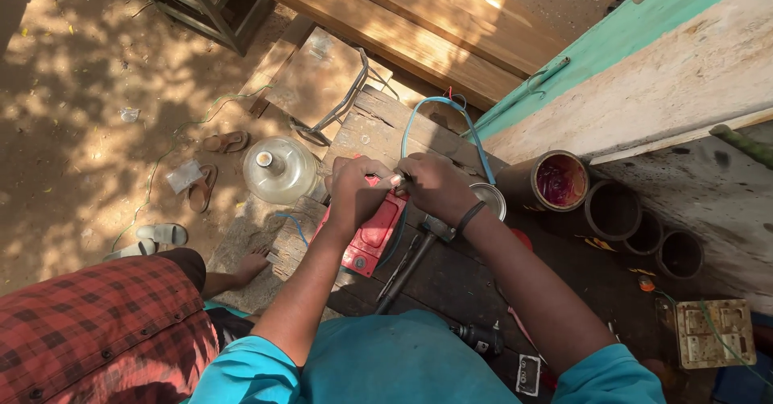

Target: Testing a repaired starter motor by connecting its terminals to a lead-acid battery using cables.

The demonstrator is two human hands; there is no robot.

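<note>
Both hands are held together over a red power tool (372, 231) lying on a dark wooden bench (451, 279). The left hand (357, 190) is closed over the upper end of the tool; the right hand (435, 185) is pressed against it, fingers pinched at a small part between them, which cannot be made out. A black band (469, 218) is worn on the right wrist. A blue cable (435, 110) is looped away beyond the hands. Just below the right hand a hammer (415, 259) is laid on the bench. Left of the left hand a clear plastic jar (280, 170) is seen standing. Right of the right hand a row of open tins is noted, the nearest tin (560, 181) holding red contents. Sandals (225, 141) are scattered on the sandy ground further left.
</note>
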